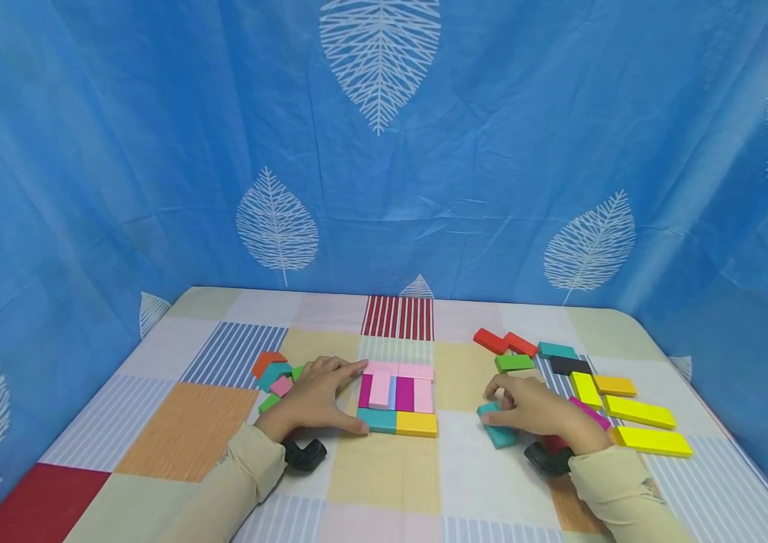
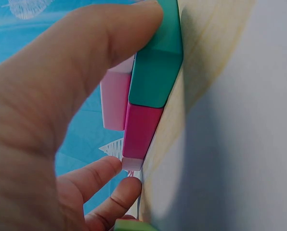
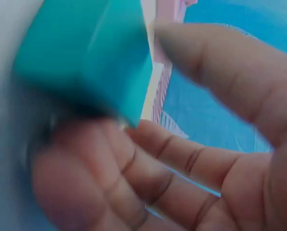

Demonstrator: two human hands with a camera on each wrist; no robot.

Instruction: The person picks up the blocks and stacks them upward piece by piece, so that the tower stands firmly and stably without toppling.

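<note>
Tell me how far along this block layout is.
Looks done: a block panel lies together, one pink block on top. In hand: the left hand touches the panel's left edge; the right hand handles a loose teal block. Left, perhaps: the other loose blocks on both sides.

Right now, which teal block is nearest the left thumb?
The teal block beside the orange-yellow block in the central arrangement. The thumb is right at it; other teal blocks are farther.

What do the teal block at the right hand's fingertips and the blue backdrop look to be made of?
Teal block: probably painted wood, possibly plastic; smooth satin finish, judging by its even colour and softened edges.
Blue backdrop: seems thin fabric or plastic sheeting, slightly glossy, judging by its creases, folds and pale sheen.
</note>
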